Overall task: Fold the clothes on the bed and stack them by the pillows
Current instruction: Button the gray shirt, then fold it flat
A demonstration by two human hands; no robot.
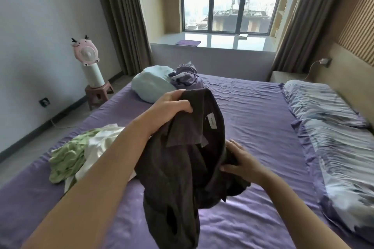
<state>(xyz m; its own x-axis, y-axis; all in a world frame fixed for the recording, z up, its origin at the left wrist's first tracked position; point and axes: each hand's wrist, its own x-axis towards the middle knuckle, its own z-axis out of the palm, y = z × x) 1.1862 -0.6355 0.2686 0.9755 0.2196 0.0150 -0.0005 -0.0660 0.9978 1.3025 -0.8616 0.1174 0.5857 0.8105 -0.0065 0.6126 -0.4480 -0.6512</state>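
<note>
Now we are lifting the dark garment (182,153) over the bed (253,119) | left hand (172,105) clutching its top | right hand (240,163) pinching its side

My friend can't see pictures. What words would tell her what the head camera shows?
A person's left hand lifts a crumpled dark garment above a purple bed while the right hand grips its lower part. Green and white clothes lie in a heap at left, two patterned pillows at right, and a window is beyond.
</note>
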